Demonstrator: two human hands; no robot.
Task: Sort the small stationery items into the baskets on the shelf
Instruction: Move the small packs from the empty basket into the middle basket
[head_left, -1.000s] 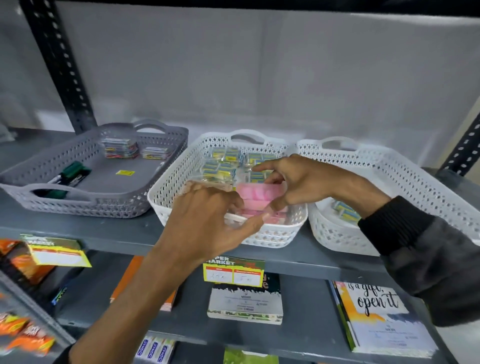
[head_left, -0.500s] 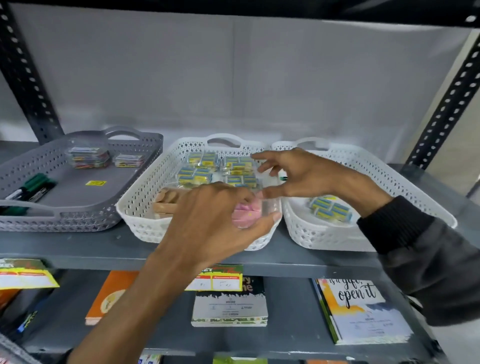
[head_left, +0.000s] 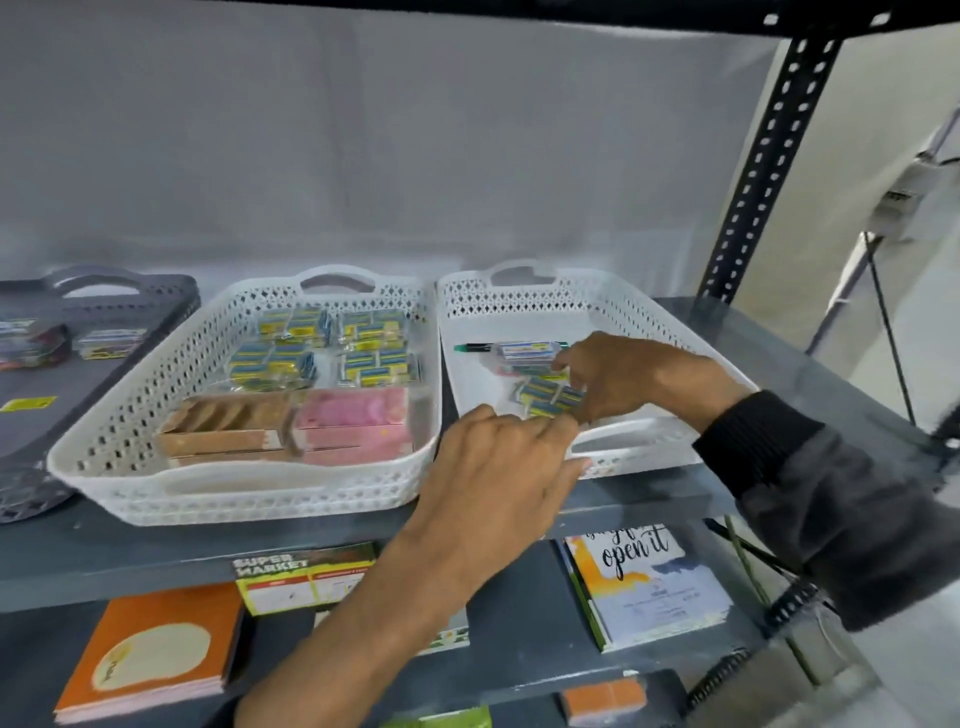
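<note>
Two white perforated baskets stand side by side on the shelf. The middle basket (head_left: 124, 395) holds several blue-and-yellow packets (head_left: 291, 332), a brown box (head_left: 228, 431) and a pink pack (head_left: 358, 421). In the right basket (head_left: 618, 306), my right hand (head_left: 623, 379) pinches a bundle of blue-and-yellow packets (head_left: 545, 397) near the front. A green marker (head_left: 475, 347) and a flat blue-labelled pack (head_left: 524, 351) lie behind it. My left hand (head_left: 498, 478) rests over the right basket's front rim with fingers apart, holding nothing.
A grey basket (head_left: 130, 291) with small packets sits at the far left. A black slotted upright (head_left: 763, 156) stands at the right. On the lower shelf lie an orange notebook (head_left: 150, 649), a price label (head_left: 301, 577) and a lettered notebook (head_left: 654, 582).
The view has swung right. Both hands left the middle basket, where the pink pack now lies beside the brown box. My right hand has moved into the right basket onto the packets.
</note>
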